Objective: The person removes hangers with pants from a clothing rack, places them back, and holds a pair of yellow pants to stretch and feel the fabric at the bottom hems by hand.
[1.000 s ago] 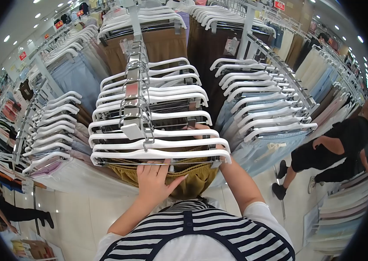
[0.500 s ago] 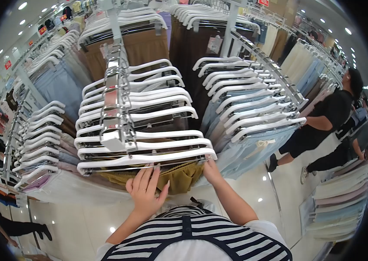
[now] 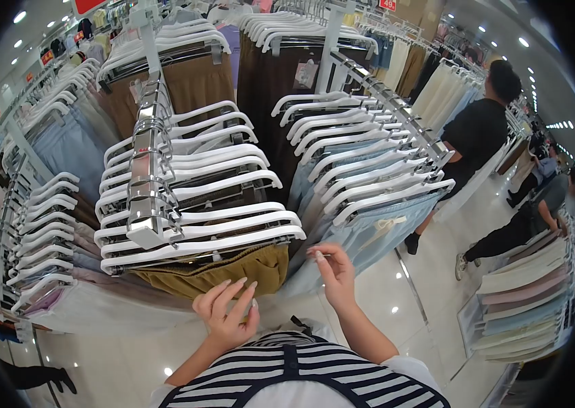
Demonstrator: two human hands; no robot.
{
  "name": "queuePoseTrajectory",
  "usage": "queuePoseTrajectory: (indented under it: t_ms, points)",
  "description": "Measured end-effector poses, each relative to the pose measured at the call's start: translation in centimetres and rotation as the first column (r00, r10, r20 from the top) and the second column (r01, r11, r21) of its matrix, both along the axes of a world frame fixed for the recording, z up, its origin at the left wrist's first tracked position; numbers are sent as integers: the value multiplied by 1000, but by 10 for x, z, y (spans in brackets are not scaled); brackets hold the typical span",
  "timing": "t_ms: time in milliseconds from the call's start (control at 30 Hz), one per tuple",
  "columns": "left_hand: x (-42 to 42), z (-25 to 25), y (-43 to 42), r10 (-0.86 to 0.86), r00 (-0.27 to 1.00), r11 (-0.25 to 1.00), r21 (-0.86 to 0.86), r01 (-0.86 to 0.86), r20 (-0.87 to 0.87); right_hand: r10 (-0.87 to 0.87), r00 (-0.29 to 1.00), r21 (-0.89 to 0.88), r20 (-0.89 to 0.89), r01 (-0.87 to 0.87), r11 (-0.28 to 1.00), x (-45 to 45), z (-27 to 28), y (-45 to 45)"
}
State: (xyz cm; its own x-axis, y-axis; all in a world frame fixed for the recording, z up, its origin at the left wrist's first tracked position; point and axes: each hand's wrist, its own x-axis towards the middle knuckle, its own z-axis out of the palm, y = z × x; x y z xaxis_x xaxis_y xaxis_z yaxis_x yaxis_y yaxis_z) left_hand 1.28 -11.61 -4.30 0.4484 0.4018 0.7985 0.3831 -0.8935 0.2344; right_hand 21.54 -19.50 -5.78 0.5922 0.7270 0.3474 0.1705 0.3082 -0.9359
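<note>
Olive-brown pants (image 3: pixel 253 272) hang from the frontmost white hanger (image 3: pixel 199 252) on the central metal rail (image 3: pixel 142 163). My left hand (image 3: pixel 226 311) is just in front of the pants with its fingers apart and nothing held. To the right of the pants, beside the hanger's end, my right hand (image 3: pixel 334 272) is raised with fingers bent and apart, holding nothing visible. More white hangers with dark garments stand in a row behind the olive pair.
On the right rail (image 3: pixel 396 95) hang light blue pants (image 3: pixel 386 228). Another rack (image 3: pixel 46 224) stands at the left. A person in black (image 3: pixel 474 136) stands beyond the right rail, others farther right. Folded garments (image 3: pixel 522 306) are at the lower right.
My right hand has come off the hanger's right end and moved right. My left hand has lowered away from the hanger's bar. The view has shifted; the person in black appears more upright.
</note>
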Motion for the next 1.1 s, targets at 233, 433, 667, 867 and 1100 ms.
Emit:
queuePoseTrajectory:
  t_ms: [233, 433, 667, 867, 1100]
  points:
    - [6, 2, -4, -54, 997, 998, -12, 54, 48, -408, 875, 652, 262, 151, 743, 3, 104, -58]
    - [18, 9, -10, -136, 991, 991, 12, 136, 15, -540, 780, 912, 316, -407, -56, -56, 193, -64]
    - [18, 6, -12, -119, 993, 993, -17, 119, 12, -593, 761, 953, 263, -299, 40, -72, 180, -68]
    - [15, 6, -12, -98, 995, 995, -32, 97, -4, -505, 829, 914, 242, -369, -168, -71, 187, -49]
    - [10, 5, -12, -73, 997, 997, -34, 72, -10, -487, 843, 899, 229, -375, -226, -59, 183, -46]
